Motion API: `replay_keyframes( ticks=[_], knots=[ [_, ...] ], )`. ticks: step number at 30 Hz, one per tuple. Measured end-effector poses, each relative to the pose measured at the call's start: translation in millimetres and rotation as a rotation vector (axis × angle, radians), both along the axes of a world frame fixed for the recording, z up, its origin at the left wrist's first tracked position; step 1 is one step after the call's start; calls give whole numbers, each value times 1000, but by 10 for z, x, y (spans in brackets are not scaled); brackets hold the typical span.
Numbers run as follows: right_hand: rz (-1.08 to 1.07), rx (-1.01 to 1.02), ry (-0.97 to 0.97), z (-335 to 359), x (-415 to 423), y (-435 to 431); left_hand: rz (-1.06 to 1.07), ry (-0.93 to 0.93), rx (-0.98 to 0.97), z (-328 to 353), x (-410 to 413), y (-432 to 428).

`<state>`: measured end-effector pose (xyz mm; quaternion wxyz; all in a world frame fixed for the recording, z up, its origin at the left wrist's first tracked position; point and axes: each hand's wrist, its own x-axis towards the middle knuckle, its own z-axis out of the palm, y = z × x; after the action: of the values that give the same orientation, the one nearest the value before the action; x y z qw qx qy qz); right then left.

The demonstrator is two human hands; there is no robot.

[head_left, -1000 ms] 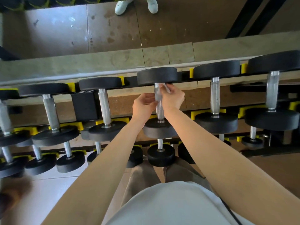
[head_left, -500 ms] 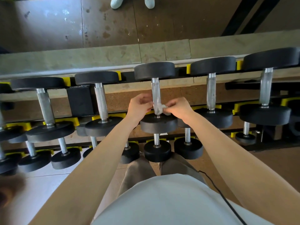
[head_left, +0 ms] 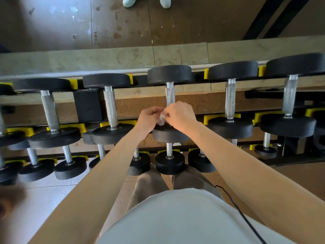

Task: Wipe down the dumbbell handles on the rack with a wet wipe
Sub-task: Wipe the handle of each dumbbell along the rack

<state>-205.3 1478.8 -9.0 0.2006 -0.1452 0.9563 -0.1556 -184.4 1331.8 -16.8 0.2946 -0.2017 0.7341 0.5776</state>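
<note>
Black dumbbells with knurled steel handles lie in rows on a rack with yellow cradles point(head_left: 212, 118). The centre dumbbell's handle point(head_left: 170, 95) shows bare above my hands. A small crumpled white wet wipe point(head_left: 161, 119) sits between my two hands, just above that dumbbell's near weight point(head_left: 169, 136). My left hand point(head_left: 149, 118) pinches the wipe from the left, and my right hand point(head_left: 179, 117) pinches it from the right. My hands hide the lower part of the handle.
More dumbbells stand left point(head_left: 110, 106) and right point(head_left: 230, 99) on the top tier, with smaller ones point(head_left: 169, 163) on the tier below. A stone ledge point(head_left: 105, 58) runs behind the rack. Another person's white shoes point(head_left: 146, 1) show at the top edge.
My hands slid down the centre handle from near the far weight to the near weight. The wipe came off the handle and is now bunched between both hands.
</note>
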Motion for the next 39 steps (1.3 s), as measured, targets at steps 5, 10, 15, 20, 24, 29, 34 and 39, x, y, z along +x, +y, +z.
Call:
replay_keyframes(
  ticks=[5, 10, 15, 20, 24, 29, 34, 39],
  knots=[
    [-128, -188, 200, -33, -123, 67, 107, 86, 98, 3, -62, 7],
    [-401, -394, 167, 0, -182, 55, 126, 235, -24, 37, -252, 63],
    [-701, -532, -39, -50, -137, 109, 453, 207, -185, 61, -452, 197],
    [-697, -519, -153, -58, -132, 104, 513, 153, -105, 112, -550, 448],
    [-695, -509, -190, -74, -139, 128, 525, 168, -135, 95, -557, 521],
    [-701, -550, -254, -76, -136, 162, 573, -41, -104, -6, -557, 418],
    [-752, -589, -215, -38, -137, 192, 452, -111, -92, -49, -483, 230],
    [-659, -729, -127, 94, -134, 139, 341, 84, 60, 143, -356, 142]
  ],
)
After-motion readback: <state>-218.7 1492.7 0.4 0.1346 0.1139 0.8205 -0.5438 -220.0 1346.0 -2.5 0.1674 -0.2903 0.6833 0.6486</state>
